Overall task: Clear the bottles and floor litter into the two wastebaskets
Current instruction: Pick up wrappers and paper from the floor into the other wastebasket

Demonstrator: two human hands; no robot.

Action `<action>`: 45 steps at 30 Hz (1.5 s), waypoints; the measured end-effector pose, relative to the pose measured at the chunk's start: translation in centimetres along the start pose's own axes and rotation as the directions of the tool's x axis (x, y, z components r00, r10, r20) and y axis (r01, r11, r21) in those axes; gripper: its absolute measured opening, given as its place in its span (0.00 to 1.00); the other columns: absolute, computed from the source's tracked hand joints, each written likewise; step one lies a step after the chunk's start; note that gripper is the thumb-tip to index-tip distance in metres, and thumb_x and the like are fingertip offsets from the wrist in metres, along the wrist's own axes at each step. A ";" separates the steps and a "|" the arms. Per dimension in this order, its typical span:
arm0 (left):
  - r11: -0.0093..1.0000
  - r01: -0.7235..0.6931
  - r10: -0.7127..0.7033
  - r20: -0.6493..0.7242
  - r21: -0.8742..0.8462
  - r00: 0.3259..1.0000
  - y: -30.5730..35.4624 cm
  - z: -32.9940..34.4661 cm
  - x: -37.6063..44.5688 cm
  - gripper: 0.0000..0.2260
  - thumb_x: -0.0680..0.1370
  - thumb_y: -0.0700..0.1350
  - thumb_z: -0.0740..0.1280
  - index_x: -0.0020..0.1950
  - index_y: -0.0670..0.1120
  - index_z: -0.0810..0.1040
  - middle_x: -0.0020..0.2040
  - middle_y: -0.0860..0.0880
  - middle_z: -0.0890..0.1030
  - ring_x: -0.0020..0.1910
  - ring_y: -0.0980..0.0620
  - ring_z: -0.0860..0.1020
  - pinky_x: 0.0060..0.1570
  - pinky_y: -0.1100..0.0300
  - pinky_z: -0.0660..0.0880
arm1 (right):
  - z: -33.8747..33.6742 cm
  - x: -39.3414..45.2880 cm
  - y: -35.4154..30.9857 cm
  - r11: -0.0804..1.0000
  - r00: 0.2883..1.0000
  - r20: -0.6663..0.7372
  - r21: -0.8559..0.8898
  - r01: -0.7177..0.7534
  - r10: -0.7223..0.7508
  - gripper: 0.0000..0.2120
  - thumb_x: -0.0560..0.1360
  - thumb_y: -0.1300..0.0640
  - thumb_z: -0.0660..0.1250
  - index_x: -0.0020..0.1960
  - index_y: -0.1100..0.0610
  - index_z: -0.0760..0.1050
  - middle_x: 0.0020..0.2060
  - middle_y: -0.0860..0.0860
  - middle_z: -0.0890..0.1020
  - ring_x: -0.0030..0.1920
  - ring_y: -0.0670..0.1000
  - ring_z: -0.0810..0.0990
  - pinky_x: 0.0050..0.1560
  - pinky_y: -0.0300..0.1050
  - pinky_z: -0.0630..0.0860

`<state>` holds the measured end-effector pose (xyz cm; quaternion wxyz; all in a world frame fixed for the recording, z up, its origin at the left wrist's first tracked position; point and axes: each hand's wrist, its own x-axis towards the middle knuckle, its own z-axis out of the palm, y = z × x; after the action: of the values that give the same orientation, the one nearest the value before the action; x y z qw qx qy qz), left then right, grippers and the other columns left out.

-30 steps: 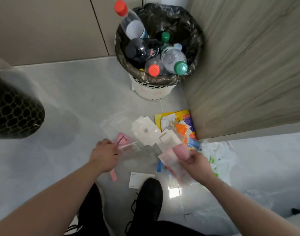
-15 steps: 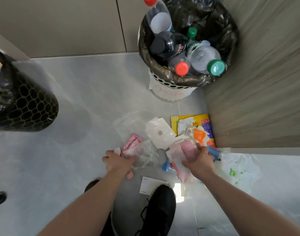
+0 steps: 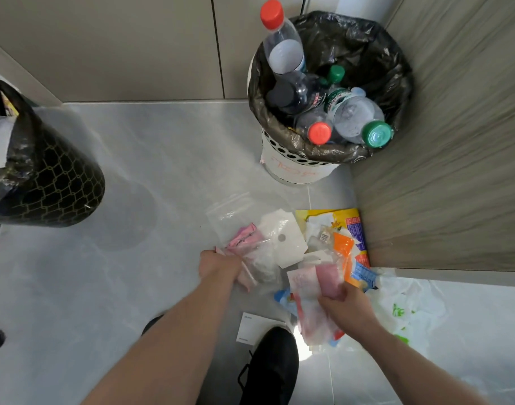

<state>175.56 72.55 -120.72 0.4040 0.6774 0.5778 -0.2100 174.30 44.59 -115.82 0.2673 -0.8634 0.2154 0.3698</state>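
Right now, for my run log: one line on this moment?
left hand grips pink wrappers | right hand grips pink packet | bottles in white wastebasket

Indoor corner: grey tiled floor [image 3: 151, 159] (wood-grain panel [image 3: 455, 171] beside).

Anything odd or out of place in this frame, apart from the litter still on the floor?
The white perforated wastebasket is overfull: a clear red-capped bottle sticks up well above the black liner's rim, leaning outward over the edge. It may topple. Nothing else stands out.
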 end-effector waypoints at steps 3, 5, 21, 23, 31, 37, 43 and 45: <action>0.999 -0.035 0.034 0.048 0.012 0.998 0.1 -0.8 -1.1 0.05 0.75 0.46 0.71 0.47 0.45 0.79 0.46 0.45 0.83 0.45 0.44 0.81 0.47 0.57 0.79 | -1.4 -1.1 -0.2 1.000 1.000 -0.008 0.021 -0.007 0.007 0.12 0.71 0.52 0.72 0.52 0.54 0.77 0.43 0.50 0.82 0.43 0.51 0.82 0.38 0.44 0.77; 0.998 -0.070 0.070 0.060 0.004 0.996 0.2 -1.9 -2.5 0.05 0.75 0.46 0.70 0.48 0.46 0.79 0.47 0.44 0.83 0.46 0.43 0.82 0.48 0.55 0.80 | -2.7 -2.2 -0.7 1.000 1.000 -0.009 0.007 -0.012 0.012 0.10 0.71 0.53 0.72 0.50 0.54 0.77 0.42 0.50 0.82 0.42 0.50 0.81 0.38 0.42 0.76; 0.823 -0.551 0.558 -0.017 0.135 0.830 6.9 -23.0 -19.3 0.18 0.76 0.44 0.69 0.65 0.43 0.76 0.59 0.43 0.81 0.59 0.40 0.80 0.53 0.53 0.79 | -15.1 -20.3 -10.3 0.945 0.935 -0.174 0.049 0.322 -0.309 0.06 0.74 0.51 0.71 0.46 0.52 0.77 0.41 0.50 0.82 0.43 0.53 0.81 0.40 0.44 0.74; 0.773 -0.613 0.625 -0.025 0.164 0.780 6.7 -25.8 -22.0 0.12 0.76 0.44 0.66 0.58 0.42 0.76 0.52 0.44 0.81 0.52 0.41 0.80 0.41 0.57 0.75 | -15.7 -22.6 -11.6 0.921 0.915 -0.209 0.111 0.374 -0.347 0.09 0.74 0.51 0.71 0.51 0.53 0.79 0.44 0.52 0.84 0.46 0.55 0.82 0.47 0.47 0.79; 0.588 -0.743 0.782 0.011 0.322 0.624 3.2 -31.8 -24.8 0.06 0.79 0.43 0.61 0.43 0.47 0.70 0.40 0.48 0.76 0.41 0.45 0.75 0.40 0.56 0.68 | -14.9 -29.0 -15.5 0.849 0.856 -0.203 0.145 0.507 -0.476 0.10 0.72 0.48 0.69 0.49 0.52 0.80 0.44 0.50 0.85 0.46 0.53 0.84 0.52 0.55 0.83; 0.603 -0.733 0.764 0.037 0.316 0.644 4.7 -31.3 -18.7 0.06 0.82 0.46 0.59 0.52 0.45 0.73 0.48 0.44 0.80 0.49 0.41 0.79 0.48 0.53 0.75 | -13.4 -25.8 -19.6 0.875 0.869 -0.180 0.070 0.478 -0.461 0.04 0.73 0.53 0.70 0.44 0.54 0.79 0.40 0.50 0.84 0.41 0.50 0.80 0.38 0.43 0.74; 0.765 -0.636 0.637 0.025 0.104 0.771 7.1 -26.6 -11.8 0.04 0.79 0.42 0.60 0.47 0.46 0.74 0.43 0.50 0.79 0.43 0.48 0.78 0.42 0.56 0.74 | -10.2 -15.9 -25.2 0.903 0.896 -0.137 0.011 0.429 -0.423 0.09 0.74 0.51 0.74 0.44 0.57 0.80 0.39 0.52 0.85 0.41 0.53 0.82 0.41 0.46 0.76; 0.838 -0.545 0.545 -0.002 0.005 0.838 7.4 -26.0 -10.9 0.05 0.79 0.43 0.60 0.49 0.46 0.75 0.43 0.50 0.81 0.44 0.48 0.79 0.43 0.58 0.73 | -9.3 -13.7 -26.2 0.923 0.918 -0.099 -0.009 0.384 -0.383 0.11 0.74 0.50 0.74 0.43 0.58 0.81 0.39 0.54 0.85 0.41 0.56 0.82 0.45 0.50 0.78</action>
<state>175.17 86.33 -95.04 0.4446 0.8150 0.3615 -0.0863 185.39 61.29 -92.12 0.3283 -0.9045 0.0571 0.2660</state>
